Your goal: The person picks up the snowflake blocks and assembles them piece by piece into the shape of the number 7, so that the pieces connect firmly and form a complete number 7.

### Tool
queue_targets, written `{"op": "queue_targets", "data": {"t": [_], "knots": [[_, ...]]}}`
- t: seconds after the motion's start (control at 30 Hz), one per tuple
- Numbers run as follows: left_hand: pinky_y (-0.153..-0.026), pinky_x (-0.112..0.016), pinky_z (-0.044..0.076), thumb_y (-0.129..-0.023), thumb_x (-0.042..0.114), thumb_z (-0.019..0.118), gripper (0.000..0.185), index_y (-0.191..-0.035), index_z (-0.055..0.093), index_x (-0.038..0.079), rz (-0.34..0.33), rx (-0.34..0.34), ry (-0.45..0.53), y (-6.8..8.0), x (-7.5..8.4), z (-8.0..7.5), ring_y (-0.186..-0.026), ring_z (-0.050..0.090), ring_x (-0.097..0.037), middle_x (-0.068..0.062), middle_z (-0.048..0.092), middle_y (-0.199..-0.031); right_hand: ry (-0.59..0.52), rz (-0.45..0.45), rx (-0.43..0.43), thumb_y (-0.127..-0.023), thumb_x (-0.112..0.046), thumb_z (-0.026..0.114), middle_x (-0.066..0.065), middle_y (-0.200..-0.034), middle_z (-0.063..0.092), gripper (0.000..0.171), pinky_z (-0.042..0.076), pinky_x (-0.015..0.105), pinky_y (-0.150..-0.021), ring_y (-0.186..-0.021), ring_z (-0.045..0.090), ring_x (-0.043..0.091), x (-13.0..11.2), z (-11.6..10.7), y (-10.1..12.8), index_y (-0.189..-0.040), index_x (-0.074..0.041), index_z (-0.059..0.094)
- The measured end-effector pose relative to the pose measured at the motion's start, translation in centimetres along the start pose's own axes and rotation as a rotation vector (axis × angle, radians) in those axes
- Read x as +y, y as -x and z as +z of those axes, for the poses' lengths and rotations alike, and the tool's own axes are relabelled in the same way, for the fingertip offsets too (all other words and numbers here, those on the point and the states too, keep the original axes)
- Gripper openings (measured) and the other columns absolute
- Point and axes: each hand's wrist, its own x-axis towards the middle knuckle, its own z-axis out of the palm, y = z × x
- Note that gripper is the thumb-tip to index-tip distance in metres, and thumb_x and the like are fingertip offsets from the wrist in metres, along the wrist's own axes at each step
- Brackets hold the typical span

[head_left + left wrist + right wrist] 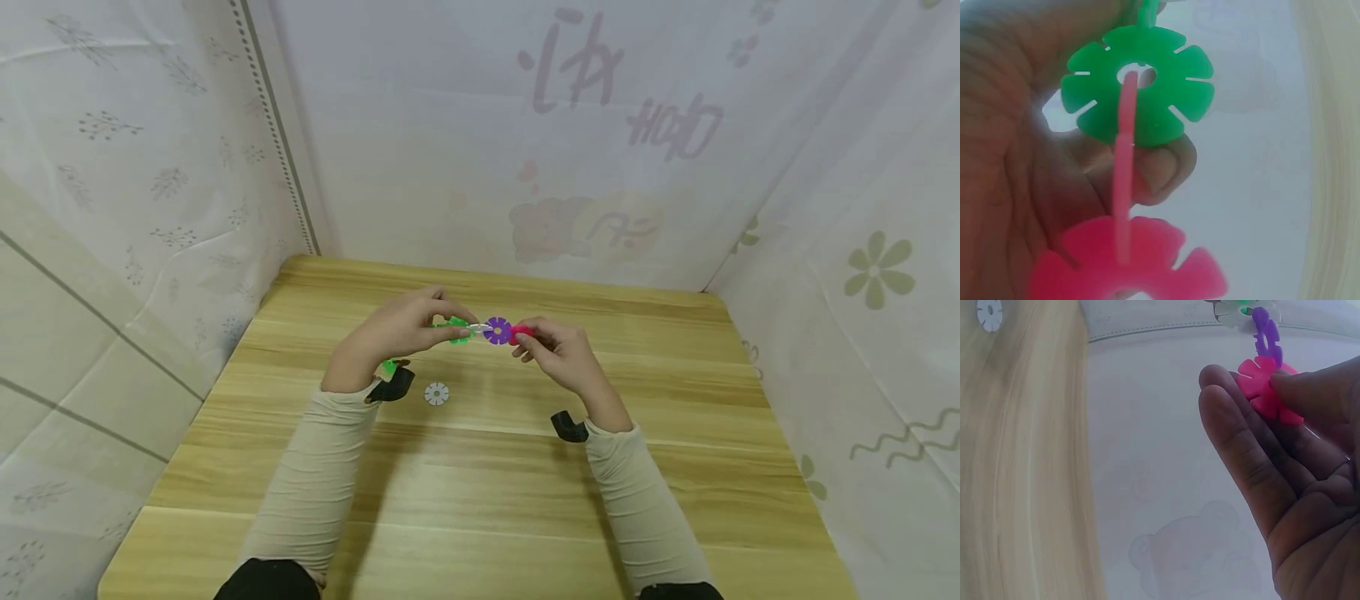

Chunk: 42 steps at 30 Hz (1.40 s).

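Both hands hold a chain of slotted plastic flower discs above the table. My left hand (pixel 405 325) pinches it by the white disc (pixel 480 328), close to a green disc (pixel 1138 125). In the left wrist view, pink discs (pixel 1129 256) are linked on below that green one, in front of the palm. A purple disc (pixel 497 331) joins the white one edge-on, in the stretch between the hands. My right hand (pixel 558 354) pinches the pink disc (pixel 1259 387) at the purple one's other side, thumb on its face, other fingers extended behind.
A loose white disc (pixel 437 393) lies on the wooden table (pixel 480 508) below the hands. A bit of green plastic (pixel 388 367) shows beside the left wrist, partly hidden. Black wrist mounts (pixel 570 427) sit at both cuffs. Patterned cloth (pixel 420 125) hangs around the table's back and sides.
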Motion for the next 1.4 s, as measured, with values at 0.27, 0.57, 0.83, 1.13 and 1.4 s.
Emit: {"op": "queue_targets", "data": {"t": [0.27,0.57,0.83,1.13,1.4], "knots": [[-0.06,-0.031,0.037,-0.096,0.042,0.068,0.021,-0.113,0.078,0.034,0.051,0.083,-0.158,0.2,0.4,0.0,-0.068,0.05,-0.007,0.006,0.059,-0.102,0.035,-0.029,-0.013,-0.097,0.008,0.059,0.019,-0.087,0.073,0.013,0.06,0.032,-0.064,-0.074,0.073,0.019,-0.8,-0.1,-0.2,-0.106,0.008,0.069],[-0.058,-0.03,0.04,-0.093,0.039,0.072,0.016,-0.106,0.08,0.032,0.077,0.164,-0.183,0.2,0.2,0.0,-0.073,0.054,-0.007,0.013,0.061,-0.104,0.022,-0.02,-0.013,-0.097,0.01,0.058,0.025,-0.089,0.071,0.014,0.06,0.028,-0.067,-0.074,0.073,0.023,-1.6,0.0,-0.6,-0.108,0.011,0.067],[-0.062,-0.032,0.043,-0.093,0.037,0.074,0.015,-0.103,0.081,0.029,0.088,0.221,-0.156,0.0,-0.4,0.5,-0.083,0.061,-0.01,0.011,0.064,-0.108,0.039,-0.031,-0.008,-0.099,0.003,0.059,0.018,-0.092,0.073,0.015,0.06,0.028,-0.068,-0.075,0.073,0.019,-0.2,0.2,-0.8,-0.11,0.004,0.07],[-0.066,-0.031,0.05,-0.094,0.024,0.073,0.012,-0.103,0.081,0.019,0.228,0.282,-0.047,-0.4,-0.8,0.9,-0.092,0.067,-0.011,0.007,0.072,-0.112,0.013,0.007,-0.026,-0.1,-0.004,0.06,0.01,-0.093,0.074,0.014,0.06,0.029,-0.062,-0.077,0.073,0.014,1.4,0.5,-0.9,-0.109,-0.003,0.07],[-0.069,-0.035,0.053,-0.093,0.027,0.074,0.01,-0.096,0.08,0.02,0.205,0.237,-0.049,-0.6,-0.5,0.8,-0.095,0.068,-0.013,0.009,0.072,-0.107,0.064,-0.024,-0.041,-0.099,-0.005,0.062,0.01,-0.088,0.074,0.008,0.058,0.027,-0.056,-0.07,0.072,0.013,1.2,0.5,-1.1,-0.106,-0.001,0.063]]}}
